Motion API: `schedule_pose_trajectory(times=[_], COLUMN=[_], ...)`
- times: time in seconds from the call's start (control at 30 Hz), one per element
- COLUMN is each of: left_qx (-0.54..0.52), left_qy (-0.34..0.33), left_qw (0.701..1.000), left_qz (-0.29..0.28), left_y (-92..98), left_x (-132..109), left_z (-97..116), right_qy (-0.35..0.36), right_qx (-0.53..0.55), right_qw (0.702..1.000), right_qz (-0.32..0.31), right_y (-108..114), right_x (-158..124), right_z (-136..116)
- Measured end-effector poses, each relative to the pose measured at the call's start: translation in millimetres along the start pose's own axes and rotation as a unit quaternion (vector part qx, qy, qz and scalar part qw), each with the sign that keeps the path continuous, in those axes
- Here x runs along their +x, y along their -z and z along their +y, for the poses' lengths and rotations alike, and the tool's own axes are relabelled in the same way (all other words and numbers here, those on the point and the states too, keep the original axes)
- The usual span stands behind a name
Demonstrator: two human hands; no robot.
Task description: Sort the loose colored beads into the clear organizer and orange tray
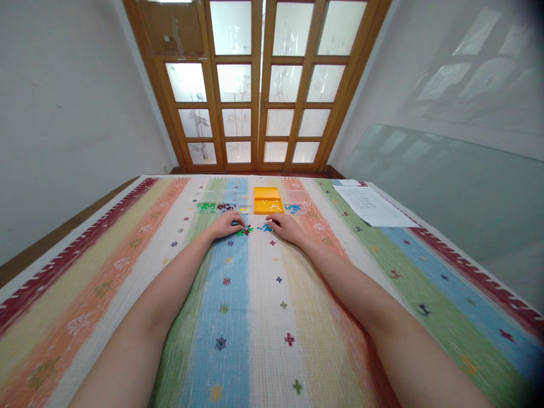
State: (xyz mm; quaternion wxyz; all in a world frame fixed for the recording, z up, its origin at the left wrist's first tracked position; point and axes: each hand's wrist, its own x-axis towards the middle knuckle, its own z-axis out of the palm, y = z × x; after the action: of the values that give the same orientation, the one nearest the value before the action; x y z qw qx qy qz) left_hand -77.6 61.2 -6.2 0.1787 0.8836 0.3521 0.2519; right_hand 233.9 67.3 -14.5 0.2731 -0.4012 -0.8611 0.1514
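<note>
While blue pieces (266,228) lie by right fingers (276,217) | green pieces (240,232) border left fingers (236,219) | grips unclear

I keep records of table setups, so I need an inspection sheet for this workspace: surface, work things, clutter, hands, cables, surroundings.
Surface: table under a striped, patterned cloth.
Work things: open orange box with white pieces inside; green pieces and brown pieces in clear compartments to its left, blue pieces to its right; small loose pieces on the cloth.
Clutter: paper on the right side, apart from the boxes.
Hands: left hand at a green-and-brown pile, right hand at a blue pile; grip too small to tell.
Cables: nothing seen.
Surroundings: pale walls, wooden doors with glass panes.
</note>
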Motion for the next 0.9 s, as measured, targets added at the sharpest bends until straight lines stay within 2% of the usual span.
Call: schedule_pose_trajectory(times=[0.17, 0.33, 0.5, 0.67, 0.8, 0.9], left_qx=[-0.008, -0.067, -0.118, -0.145, -0.128, -0.106], left_qy=[0.002, 0.093, 0.192, 0.248, 0.286, 0.31], left_qw=[1.0, 0.989, 0.945, 0.889, 0.849, 0.831], left_qz=[0.009, 0.092, 0.236, 0.356, 0.426, 0.45], left_y=[-1.4, -6.5, 1.9, 15.3, 24.3, 29.1], left_x=[-1.3, -4.8, -9.7, -16.0, -23.4, -29.6], left_z=[-2.8, -14.8, -31.5, -48.3, -63.3, -71.1], right_qy=[0.009, 0.011, 0.015, 0.011, 0.012, 0.015], right_qx=[-0.004, -0.005, 0.003, 0.0, 0.0, 0.003], right_qw=[1.0, 1.0, 1.0, 1.0, 1.0, 1.0], right_qz=[0.007, 0.004, 0.005, 0.0, 0.003, 0.005], right_y=[-1.1, 0.2, 1.5, 1.2, -0.1, -0.9], right_x=[-0.3, -0.9, -1.3, -0.9, -0.7, -0.5], right_z=[2.2, 1.2, -0.6, -0.2, 0.6, 1.2])
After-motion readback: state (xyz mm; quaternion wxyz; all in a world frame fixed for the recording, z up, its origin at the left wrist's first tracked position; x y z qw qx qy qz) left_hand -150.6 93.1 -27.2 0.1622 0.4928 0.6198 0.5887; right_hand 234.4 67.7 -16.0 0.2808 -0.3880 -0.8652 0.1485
